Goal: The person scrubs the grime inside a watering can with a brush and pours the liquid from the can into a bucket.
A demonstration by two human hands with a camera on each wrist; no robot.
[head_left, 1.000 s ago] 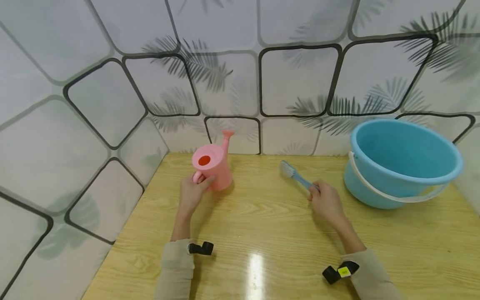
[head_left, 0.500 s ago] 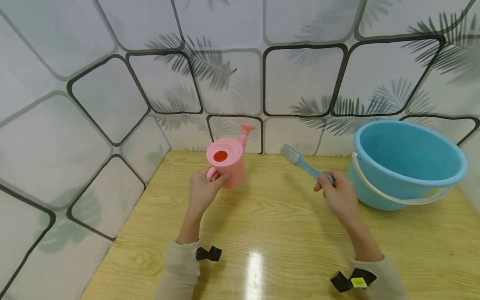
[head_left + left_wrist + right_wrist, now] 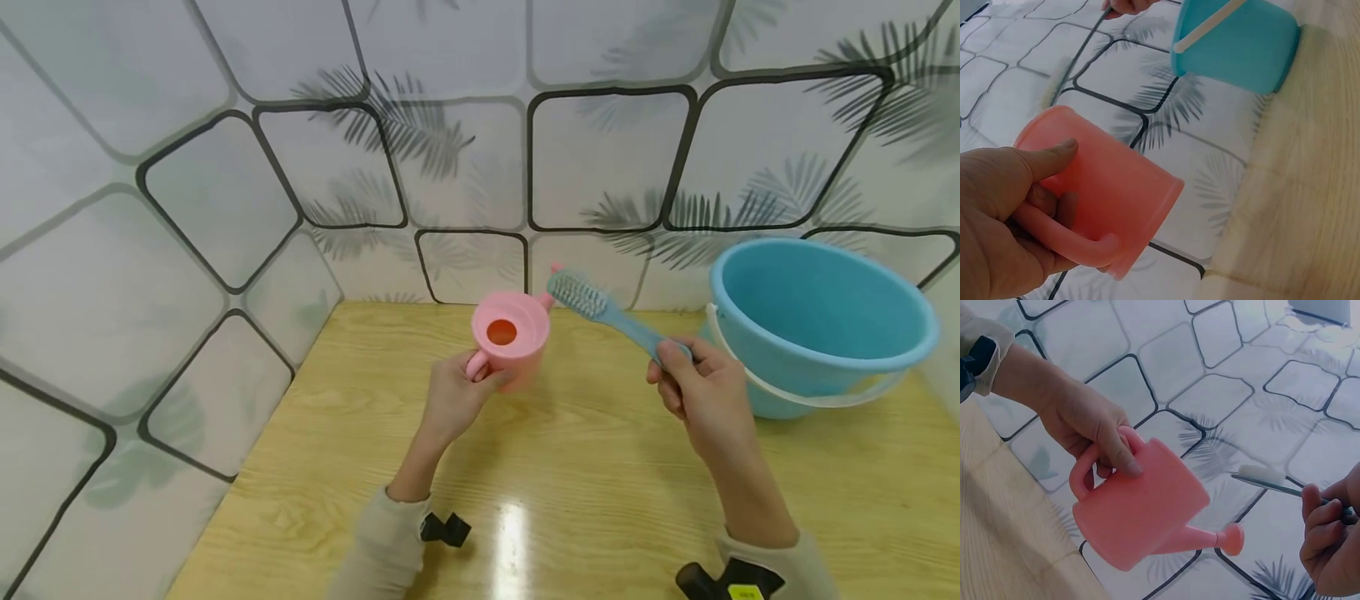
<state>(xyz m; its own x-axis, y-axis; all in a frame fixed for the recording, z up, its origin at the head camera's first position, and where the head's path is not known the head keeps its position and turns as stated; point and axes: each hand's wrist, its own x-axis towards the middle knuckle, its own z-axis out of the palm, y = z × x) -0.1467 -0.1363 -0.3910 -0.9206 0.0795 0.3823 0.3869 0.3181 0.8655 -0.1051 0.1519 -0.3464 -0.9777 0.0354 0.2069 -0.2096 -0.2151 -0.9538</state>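
My left hand grips the handle of a pink toy watering can, thumb laid along its side. In the right wrist view the can hangs above the table, its spout with the round sprinkler head pointing away from the hand. My right hand holds a light blue brush by the end of its handle. Its white bristles face up and toward me in the head view, where the brush head overlaps the can's spout.
A light blue bucket with a white handle stands on the wooden table at the right, close beyond the right hand. A patterned wall closes off the back and the left side.
The left hand has lifted the watering can and carried it right, toward the middle. The right hand has raised the brush and come nearer to me, so brush and can now overlap in view.
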